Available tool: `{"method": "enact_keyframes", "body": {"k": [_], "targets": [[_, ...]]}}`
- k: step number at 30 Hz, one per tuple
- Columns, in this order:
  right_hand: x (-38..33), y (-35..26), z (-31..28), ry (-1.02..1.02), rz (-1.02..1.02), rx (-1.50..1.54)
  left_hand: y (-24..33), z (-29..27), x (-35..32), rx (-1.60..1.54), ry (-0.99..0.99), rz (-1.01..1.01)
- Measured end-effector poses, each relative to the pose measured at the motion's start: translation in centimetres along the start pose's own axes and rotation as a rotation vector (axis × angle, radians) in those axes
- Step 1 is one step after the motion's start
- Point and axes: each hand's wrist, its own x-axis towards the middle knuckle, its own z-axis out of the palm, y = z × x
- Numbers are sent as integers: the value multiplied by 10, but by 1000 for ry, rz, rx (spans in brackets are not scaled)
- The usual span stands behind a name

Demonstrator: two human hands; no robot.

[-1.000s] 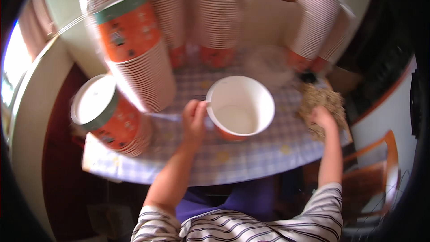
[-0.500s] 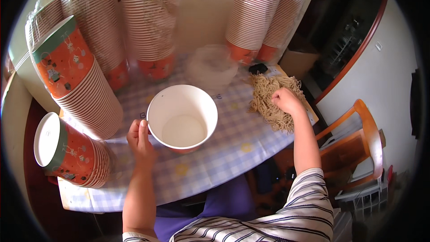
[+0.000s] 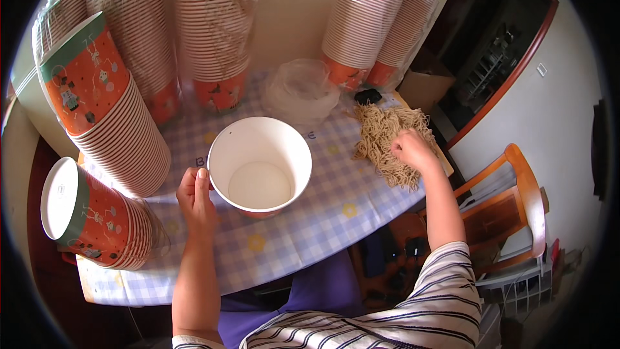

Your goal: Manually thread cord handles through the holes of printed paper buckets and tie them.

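Observation:
A white-lined paper bucket [image 3: 261, 167] stands upright in the middle of the table, its mouth up and nothing visible inside. My left hand [image 3: 196, 195] is closed at the bucket's left side, its thumb against the outside just below the rim; the other fingers are curled and partly hidden. Over to the right, my right hand [image 3: 414, 148] rests on a tangled heap of beige cord [image 3: 386, 130], with fingers pinched together among the strands. How many strands the fingers hold is too small to make out.
Nested orange-and-green paper buckets [image 3: 119, 106] stand at the left, beside a shorter upside-down stack [image 3: 103, 220]. Plastic-wrapped bucket stacks [image 3: 216, 26] line the back. A clear plastic bag [image 3: 301, 94] and black object [image 3: 368, 96] lie behind the cord. A wooden chair [image 3: 510, 207] stands right.
The whole view has shifted slightly, so the table things sit a little further left. My right hand stays at the cord heap and my left hand at the bucket.

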Motion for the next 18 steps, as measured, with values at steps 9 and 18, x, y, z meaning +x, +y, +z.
{"method": "enact_keyframes", "body": {"k": [9, 18], "targets": [[45, -19, -82, 169, 68, 1171, -1, -1, 0, 27, 25, -1], [77, -107, -143, 113, -350, 1664, 2, -2, 1, -35, 24, 3]]}}
